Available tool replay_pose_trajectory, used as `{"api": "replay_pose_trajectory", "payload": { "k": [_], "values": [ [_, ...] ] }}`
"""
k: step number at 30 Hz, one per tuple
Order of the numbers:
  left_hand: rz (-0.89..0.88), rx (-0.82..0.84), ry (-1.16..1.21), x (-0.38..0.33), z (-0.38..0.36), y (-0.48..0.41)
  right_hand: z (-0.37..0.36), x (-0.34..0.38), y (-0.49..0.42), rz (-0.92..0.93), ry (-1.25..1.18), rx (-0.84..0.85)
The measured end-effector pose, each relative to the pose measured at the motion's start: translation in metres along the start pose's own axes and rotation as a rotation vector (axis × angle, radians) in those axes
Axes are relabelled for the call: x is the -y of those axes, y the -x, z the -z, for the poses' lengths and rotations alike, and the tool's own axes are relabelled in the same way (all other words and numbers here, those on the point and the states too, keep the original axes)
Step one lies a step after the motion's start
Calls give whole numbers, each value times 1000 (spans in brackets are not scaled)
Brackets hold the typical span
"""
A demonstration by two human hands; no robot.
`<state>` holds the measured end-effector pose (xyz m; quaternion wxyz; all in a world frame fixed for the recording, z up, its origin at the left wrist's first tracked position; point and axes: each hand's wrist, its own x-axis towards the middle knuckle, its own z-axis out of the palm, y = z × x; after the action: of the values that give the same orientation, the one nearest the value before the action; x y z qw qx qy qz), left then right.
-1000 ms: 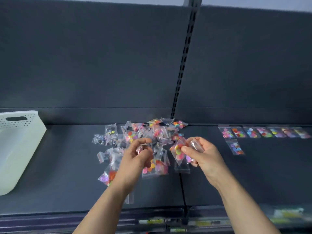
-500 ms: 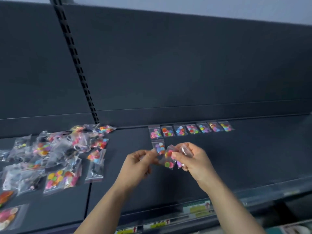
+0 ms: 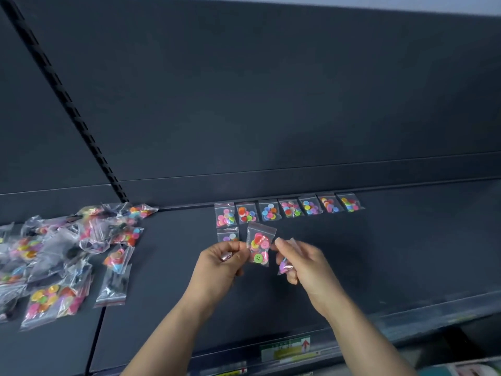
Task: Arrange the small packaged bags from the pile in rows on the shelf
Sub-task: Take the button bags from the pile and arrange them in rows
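Observation:
A pile of small clear bags of coloured buttons (image 3: pixel 67 256) lies at the left of the dark shelf (image 3: pixel 379 253). Along the shelf's back edge runs a row of several button bags (image 3: pixel 290 208). One more bag (image 3: pixel 228 234) lies below the row's left end, partly hidden by my left hand. My left hand (image 3: pixel 219 263) pinches the left edge of an upright bag with a green button (image 3: pixel 259 246). Just to the right, my right hand (image 3: pixel 301 260) is closed on another small bag (image 3: pixel 284 265), mostly hidden in the fingers.
A slotted upright rail (image 3: pixel 67 109) runs up the back panel at the left. The shelf's front edge carries a green and yellow price label (image 3: pixel 287 348). A seam (image 3: pixel 95 340) divides the shelf below the pile.
The view has swung right, so the pile now sits at the far left and the white basket is out of sight. The green-button bag has passed from my right hand to my left.

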<state>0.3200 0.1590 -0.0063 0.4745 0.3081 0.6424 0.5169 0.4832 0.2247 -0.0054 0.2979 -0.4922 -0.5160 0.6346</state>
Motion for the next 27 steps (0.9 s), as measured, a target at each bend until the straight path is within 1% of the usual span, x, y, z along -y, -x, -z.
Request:
{"api": "replay_pose_trajectory", "payload": {
  "k": [2,8,11,14,17,22,25,27],
  "values": [
    [-16,11,-28,0,0,-5,-7,-2,-3,-9,12,22],
    [-24,80,-136,1,6,-19,-12,-4,-21,-30,49,-32],
    [-19,24,-157,7,17,-31,-12,-7,-31,-44,104,-82],
    [-61,-75,-287,15,29,-44,-12,-11,-45,-43,261,-127],
    [-138,-132,-458,18,37,-53,-15,-11,-60,-11,397,-123],
    [-190,-120,-700,27,40,-66,-19,-15,-80,83,611,-107],
    [-204,-124,-758,29,38,-68,-13,-15,-81,170,735,-98],
    [-207,-131,-774,30,37,-68,-8,-14,-80,267,864,-60]
  ]
}}
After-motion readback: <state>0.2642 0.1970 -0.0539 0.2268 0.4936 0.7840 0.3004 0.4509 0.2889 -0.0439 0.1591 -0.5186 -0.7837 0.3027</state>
